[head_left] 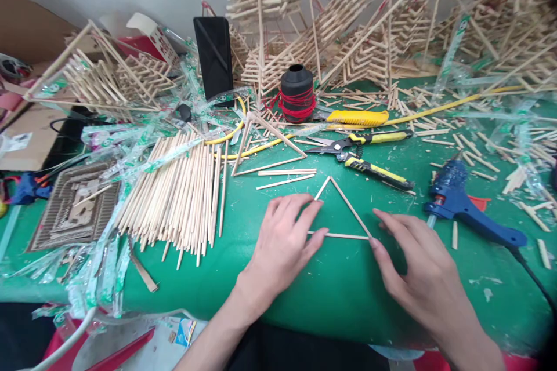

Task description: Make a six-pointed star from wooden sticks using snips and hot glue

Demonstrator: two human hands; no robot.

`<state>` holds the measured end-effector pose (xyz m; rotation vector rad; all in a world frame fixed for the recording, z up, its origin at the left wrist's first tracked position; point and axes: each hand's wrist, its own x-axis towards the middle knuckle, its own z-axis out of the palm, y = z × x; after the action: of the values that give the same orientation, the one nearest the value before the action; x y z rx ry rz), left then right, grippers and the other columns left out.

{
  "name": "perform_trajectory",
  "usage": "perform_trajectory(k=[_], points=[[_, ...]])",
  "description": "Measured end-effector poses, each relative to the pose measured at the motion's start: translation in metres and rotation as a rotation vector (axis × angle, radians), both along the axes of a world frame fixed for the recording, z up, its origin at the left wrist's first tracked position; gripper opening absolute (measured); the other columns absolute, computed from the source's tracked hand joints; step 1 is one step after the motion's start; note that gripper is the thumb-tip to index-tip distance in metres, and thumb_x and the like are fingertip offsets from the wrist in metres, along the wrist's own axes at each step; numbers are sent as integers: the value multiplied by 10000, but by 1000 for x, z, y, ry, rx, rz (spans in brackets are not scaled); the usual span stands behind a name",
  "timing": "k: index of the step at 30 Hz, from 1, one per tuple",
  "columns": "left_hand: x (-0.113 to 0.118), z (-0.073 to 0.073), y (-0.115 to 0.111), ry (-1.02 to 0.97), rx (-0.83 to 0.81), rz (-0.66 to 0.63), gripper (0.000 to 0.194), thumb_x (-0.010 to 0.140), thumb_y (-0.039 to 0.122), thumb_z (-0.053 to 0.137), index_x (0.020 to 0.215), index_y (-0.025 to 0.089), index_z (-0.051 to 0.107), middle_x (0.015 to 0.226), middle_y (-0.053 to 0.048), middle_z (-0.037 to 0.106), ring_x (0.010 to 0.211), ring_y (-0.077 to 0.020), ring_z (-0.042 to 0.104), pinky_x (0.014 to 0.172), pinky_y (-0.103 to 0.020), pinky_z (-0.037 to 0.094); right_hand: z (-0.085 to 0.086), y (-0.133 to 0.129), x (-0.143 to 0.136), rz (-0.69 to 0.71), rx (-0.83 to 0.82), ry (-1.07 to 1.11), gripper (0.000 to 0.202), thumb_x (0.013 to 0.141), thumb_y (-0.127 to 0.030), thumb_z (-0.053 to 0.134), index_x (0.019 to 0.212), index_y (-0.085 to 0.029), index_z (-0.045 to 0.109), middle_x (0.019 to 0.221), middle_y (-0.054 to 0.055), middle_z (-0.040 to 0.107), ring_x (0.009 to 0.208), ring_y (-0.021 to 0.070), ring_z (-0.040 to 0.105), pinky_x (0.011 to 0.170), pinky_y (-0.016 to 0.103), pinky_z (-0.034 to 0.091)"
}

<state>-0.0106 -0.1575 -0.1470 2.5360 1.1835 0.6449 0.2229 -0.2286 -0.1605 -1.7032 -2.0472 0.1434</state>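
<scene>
Three thin wooden sticks form a triangle [349, 207] lying on the green table [200, 295]. My left hand [282, 237] rests over its left side, with thumb and fingers apart around the lower left corner, which they partly hide. At the lower right corner, my right hand [413, 261] touches the stick ends with a fingertip, its fingers spread. Just behind the triangle lie a few loose sticks [286, 181] and another stick triangle [270, 167]. A large bundle of sticks [174, 191] spreads out to the left.
Pruning shears [339, 146], a yellow cutter [357, 118] and a spool of red thread [297, 95] lie behind. A blue glue gun [474, 208] is at right. A black phone [213, 58] stands before stick frames [365, 52]. A cardboard tray [72, 208] sits left.
</scene>
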Motion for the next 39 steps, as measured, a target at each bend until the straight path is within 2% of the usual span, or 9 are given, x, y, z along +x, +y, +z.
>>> perform_trajectory(k=[4,7,10,16,20,28,34,39], points=[[-13,-11,-4,69,-49,45,398,1032,298,536,1389,122,522,1363,-174,647,1280,-310,596,1052,-495,496,-3,7,-17,-5,24,-116,580,983,-307,577,1511,-117,430,1082,167,626,972,307,601,804,432,502],[-12,-14,-7,92,-61,39,422,1035,301,523,1409,107,525,1383,-164,646,1311,-320,572,1083,-515,474,-5,11,-26,-6,34,-162,594,981,-330,577,1496,-69,435,1075,183,619,952,308,584,771,429,497],[-6,-14,-9,109,-52,32,440,1032,308,526,1421,102,527,1394,-157,644,1325,-320,558,1101,-530,450,-7,14,-31,-3,43,-198,586,981,-334,576,1489,-74,441,1072,181,623,938,301,570,753,421,486],[2,-14,-9,130,-41,10,434,1031,294,519,1409,82,533,1404,-146,649,1341,-295,553,1142,-526,403,-8,18,-31,42,55,-243,527,970,-305,590,1431,-61,512,1053,177,607,914,286,540,725,408,475],[3,-15,-9,133,1,13,419,1026,296,528,1381,74,552,1376,-138,669,1320,-298,574,1121,-524,416,-10,20,-29,89,85,-274,532,958,-314,606,1406,-39,531,1039,171,597,909,277,533,712,393,473],[9,-15,-12,191,39,36,423,1034,277,485,1383,47,550,1384,-147,664,1334,-282,576,1163,-481,418,-12,18,-27,83,68,-279,505,973,-325,580,1392,-46,534,1044,165,594,924,279,541,720,392,473],[10,-13,-12,223,-22,8,455,1055,312,443,1471,133,483,1521,-109,562,1415,-281,498,1190,-507,392,-14,20,-26,84,71,-249,543,972,-320,577,1429,-39,501,1043,160,597,928,278,544,728,395,474],[13,-11,-10,233,-73,-8,510,1055,331,442,1531,151,407,1526,-88,557,1423,-280,477,1201,-524,365,-16,21,-27,103,84,-270,543,970,-337,580,1430,-58,510,1043,157,590,932,276,546,729,391,481]])
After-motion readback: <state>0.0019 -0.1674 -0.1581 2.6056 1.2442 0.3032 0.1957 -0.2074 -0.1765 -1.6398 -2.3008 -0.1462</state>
